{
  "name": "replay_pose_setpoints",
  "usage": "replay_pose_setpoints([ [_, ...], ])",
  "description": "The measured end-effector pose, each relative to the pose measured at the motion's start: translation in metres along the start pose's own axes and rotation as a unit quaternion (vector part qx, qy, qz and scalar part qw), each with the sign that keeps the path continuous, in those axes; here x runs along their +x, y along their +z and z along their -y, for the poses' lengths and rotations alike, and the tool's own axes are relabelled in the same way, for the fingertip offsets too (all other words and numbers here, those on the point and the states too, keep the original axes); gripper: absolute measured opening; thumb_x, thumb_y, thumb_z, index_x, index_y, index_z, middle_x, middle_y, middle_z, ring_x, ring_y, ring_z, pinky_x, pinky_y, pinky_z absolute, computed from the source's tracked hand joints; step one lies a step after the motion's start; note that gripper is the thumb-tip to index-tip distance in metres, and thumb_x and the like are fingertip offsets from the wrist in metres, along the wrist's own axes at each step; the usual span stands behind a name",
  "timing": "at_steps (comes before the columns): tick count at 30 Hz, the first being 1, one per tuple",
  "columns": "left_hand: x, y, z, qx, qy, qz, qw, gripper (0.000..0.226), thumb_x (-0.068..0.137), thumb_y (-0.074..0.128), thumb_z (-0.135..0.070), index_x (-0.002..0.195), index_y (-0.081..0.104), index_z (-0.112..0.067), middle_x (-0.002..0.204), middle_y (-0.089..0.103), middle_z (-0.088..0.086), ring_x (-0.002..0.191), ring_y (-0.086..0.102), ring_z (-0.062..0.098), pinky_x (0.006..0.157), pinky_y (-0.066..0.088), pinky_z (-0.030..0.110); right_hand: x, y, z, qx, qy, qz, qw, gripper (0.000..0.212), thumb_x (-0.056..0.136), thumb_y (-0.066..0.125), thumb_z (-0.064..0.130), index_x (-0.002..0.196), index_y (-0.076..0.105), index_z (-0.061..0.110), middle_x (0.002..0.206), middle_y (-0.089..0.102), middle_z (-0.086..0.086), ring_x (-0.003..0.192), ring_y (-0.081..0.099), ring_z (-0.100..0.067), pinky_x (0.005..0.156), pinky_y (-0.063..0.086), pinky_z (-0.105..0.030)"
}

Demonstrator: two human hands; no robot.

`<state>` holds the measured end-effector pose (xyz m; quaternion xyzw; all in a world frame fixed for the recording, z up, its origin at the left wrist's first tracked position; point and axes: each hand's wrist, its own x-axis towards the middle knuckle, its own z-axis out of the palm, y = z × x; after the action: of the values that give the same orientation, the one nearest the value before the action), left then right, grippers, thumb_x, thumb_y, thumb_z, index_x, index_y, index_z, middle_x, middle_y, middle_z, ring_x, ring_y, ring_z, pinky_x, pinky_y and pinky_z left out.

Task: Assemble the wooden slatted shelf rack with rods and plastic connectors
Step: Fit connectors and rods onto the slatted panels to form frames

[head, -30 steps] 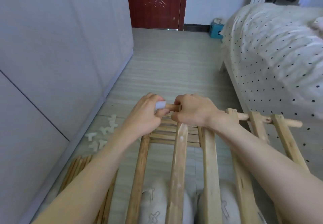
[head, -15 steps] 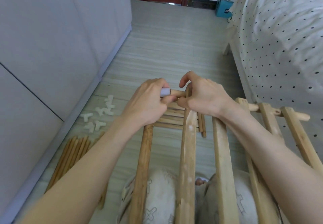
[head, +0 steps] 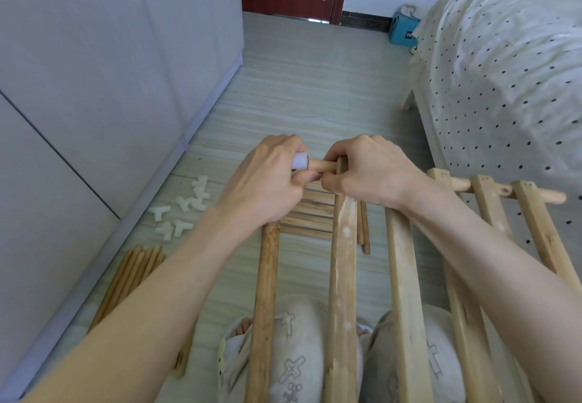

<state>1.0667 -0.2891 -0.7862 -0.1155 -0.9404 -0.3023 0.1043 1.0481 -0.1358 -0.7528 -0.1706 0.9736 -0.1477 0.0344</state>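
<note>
A slatted wooden shelf panel (head: pixel 341 276) stands in front of me, its slats threaded on a cross rod (head: pixel 102 166). My left hand (head: pixel 267 182) grips a white plastic connector (head: pixel 79 160) at the rod's left end, above a round upright rod (head: pixel 266 292). My right hand (head: pixel 368 169) grips the cross rod and the top of a slat just right of it. The rod's far end (head: pixel 554 197) sticks out past the right slats.
Several white plastic connectors (head: pixel 181 210) lie on the floor by the left wall. A bundle of wooden rods (head: pixel 132 273) lies nearer me on the left. Another slatted panel (head: pixel 311 217) lies flat behind my hands. A dotted bed (head: pixel 504 81) fills the right. My slippered feet (head: pixel 296 358) are below.
My right hand's fingers have curled down round the rod and slat top. The view tilted up a little; both hands stay at the rod's left end.
</note>
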Motion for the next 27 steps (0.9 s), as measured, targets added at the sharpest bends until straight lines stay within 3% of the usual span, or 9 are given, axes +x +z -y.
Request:
replay_pose_setpoints([
  [6,-0.002,-0.008,-0.006,0.012,0.017,-0.024,0.999,0.022,0.086,0.064,-0.031,0.102,0.06,-0.016,0.099,0.054,-0.004,0.101,0.045,0.014,0.076,0.028,0.02,0.0,-0.021,0.009,0.019,-0.004,0.063,0.998,0.007,0.076,0.063,0.028,0.073,0.064,0.021,0.062,0.057,0.006,0.072,0.053,-0.016,0.061,0.041,-0.026],
  [9,-0.004,-0.011,-0.009,0.018,0.026,-0.034,0.999,0.025,0.087,0.063,-0.03,0.105,0.061,-0.013,0.102,0.056,-0.001,0.104,0.045,0.015,0.075,0.026,0.017,0.0,-0.024,0.014,0.011,0.002,0.057,0.998,0.011,0.076,0.063,0.024,0.065,0.061,0.022,0.064,0.056,0.002,0.074,0.054,-0.018,0.057,0.042,-0.025],
  [12,-0.005,-0.014,-0.011,0.031,0.03,-0.044,0.998,0.027,0.087,0.062,-0.03,0.108,0.062,-0.013,0.103,0.056,0.001,0.105,0.046,0.016,0.078,0.03,0.02,-0.002,-0.023,0.015,-0.011,-0.005,0.014,1.0,0.009,0.075,0.063,0.027,0.077,0.062,0.019,0.074,0.058,-0.002,0.08,0.054,-0.021,0.063,0.042,-0.026],
  [17,-0.009,-0.017,-0.011,0.051,0.022,-0.054,0.997,0.024,0.089,0.059,-0.031,0.106,0.063,-0.014,0.1,0.055,0.002,0.101,0.047,0.019,0.078,0.037,0.03,-0.012,-0.017,0.011,-0.096,-0.023,-0.084,0.992,0.038,0.08,0.054,0.047,0.107,0.052,0.021,0.103,0.064,-0.002,0.1,0.056,-0.026,0.078,0.032,-0.032],
  [22,-0.01,-0.021,-0.004,0.054,0.025,-0.067,0.996,0.025,0.088,0.06,-0.032,0.103,0.062,-0.012,0.099,0.057,0.003,0.099,0.049,0.019,0.08,0.039,0.031,-0.034,-0.026,0.001,-0.014,-0.023,-0.005,1.0,0.067,0.075,0.039,0.071,0.127,0.043,0.028,0.11,0.059,0.004,0.103,0.054,-0.018,0.092,0.042,-0.039],
  [25,-0.012,-0.021,-0.004,0.062,0.019,-0.062,0.996,0.023,0.088,0.059,-0.034,0.099,0.058,-0.013,0.096,0.056,0.001,0.095,0.05,0.02,0.077,0.037,0.03,-0.039,-0.027,-0.004,-0.003,-0.044,0.019,0.999,0.05,0.079,0.04,0.064,0.114,0.05,0.03,0.098,0.052,0.011,0.097,0.048,-0.015,0.085,0.04,-0.035],
  [27,-0.015,-0.021,-0.004,0.07,0.013,-0.062,0.996,0.021,0.089,0.059,-0.035,0.095,0.054,-0.015,0.091,0.053,-0.001,0.089,0.049,0.021,0.073,0.033,0.03,-0.039,-0.029,-0.008,0.024,-0.051,0.039,0.998,0.039,0.085,0.047,0.047,0.119,0.053,0.028,0.099,0.049,0.01,0.096,0.045,-0.011,0.081,0.033,-0.028],
])
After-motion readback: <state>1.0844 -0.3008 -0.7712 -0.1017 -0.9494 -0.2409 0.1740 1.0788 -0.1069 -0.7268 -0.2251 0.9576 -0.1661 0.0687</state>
